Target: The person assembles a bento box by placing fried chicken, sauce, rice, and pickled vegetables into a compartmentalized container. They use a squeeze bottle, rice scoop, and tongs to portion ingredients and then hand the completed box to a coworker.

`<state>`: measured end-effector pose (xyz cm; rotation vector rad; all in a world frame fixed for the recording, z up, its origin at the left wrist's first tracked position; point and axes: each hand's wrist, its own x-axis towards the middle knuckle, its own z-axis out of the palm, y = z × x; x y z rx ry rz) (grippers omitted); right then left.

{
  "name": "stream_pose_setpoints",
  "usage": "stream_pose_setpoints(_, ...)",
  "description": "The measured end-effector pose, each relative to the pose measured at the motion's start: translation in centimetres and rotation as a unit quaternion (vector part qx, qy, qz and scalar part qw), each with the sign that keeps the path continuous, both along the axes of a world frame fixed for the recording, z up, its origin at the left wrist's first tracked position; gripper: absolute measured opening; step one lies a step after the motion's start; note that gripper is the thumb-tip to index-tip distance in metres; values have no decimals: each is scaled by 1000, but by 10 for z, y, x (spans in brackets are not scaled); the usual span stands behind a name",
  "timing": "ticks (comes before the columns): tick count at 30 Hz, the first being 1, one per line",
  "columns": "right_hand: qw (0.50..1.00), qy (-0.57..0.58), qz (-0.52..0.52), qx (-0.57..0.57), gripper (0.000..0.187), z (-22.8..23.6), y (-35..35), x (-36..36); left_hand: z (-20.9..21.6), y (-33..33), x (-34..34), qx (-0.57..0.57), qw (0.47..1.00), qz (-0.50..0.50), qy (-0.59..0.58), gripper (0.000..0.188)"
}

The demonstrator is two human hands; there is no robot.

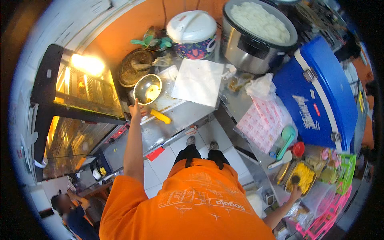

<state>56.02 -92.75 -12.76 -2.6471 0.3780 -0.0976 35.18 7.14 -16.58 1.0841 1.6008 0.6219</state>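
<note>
My left hand (137,110) is closed on the near rim of a round metal bowl (140,89), which is tilted and has a little pale yellow food inside. Just right of that hand lies a yellow-handled tool (161,117), probably a knife. At the lower right, my right hand (295,193) reaches over shredded yellow food (306,176) in a rectangular container. Its fingers are closed at a small dark round utensil (295,179) resting in the food; the utensil's exact kind is unclear. A white rice paddle (280,160) and a turquoise spoon (286,140) lie just beyond the container.
A lit glass display cabinet (86,92) stands on the left. At the back are a stone mortar (130,74), a flowered rice cooker (194,44) and a large rice pot (248,48). White paper (199,82), patterned wrapping paper (260,126) and a blue cooler box (320,96) occupy the counters. Another person (72,206) is at lower left.
</note>
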Motion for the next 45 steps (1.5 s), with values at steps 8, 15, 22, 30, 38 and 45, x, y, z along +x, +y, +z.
stream_pose_setpoints(8, 946, -204, -43, -249, 35, 41, 97, 13, 8, -10, 17, 103, 988, -111, -17, 16)
stream_pose_setpoints(15, 970, -111, 208, 61, 24, 41, 372, -11, 56, 98, 19, 95, 973, 14, -208, 13)
stream_pose_setpoints(22, 856, 155, 449, 205, 27, 50, 592, -47, 31, 180, 71, 119, 962, 95, -227, 40)
stream_pose_setpoints(30, 707, 90, 682, 165, 43, 5, 723, -43, 22, 58, 50, 227, 883, -161, 378, 55)
stream_pose_setpoints(38, 646, 157, 735, 133, 42, -30, 818, -70, 86, 0, 28, 460, 827, -205, 249, 15)
stream_pose_setpoints(45, 650, 80, 741, 149, 35, -24, 828, -19, 186, -103, -11, 589, 773, -139, 189, 11)
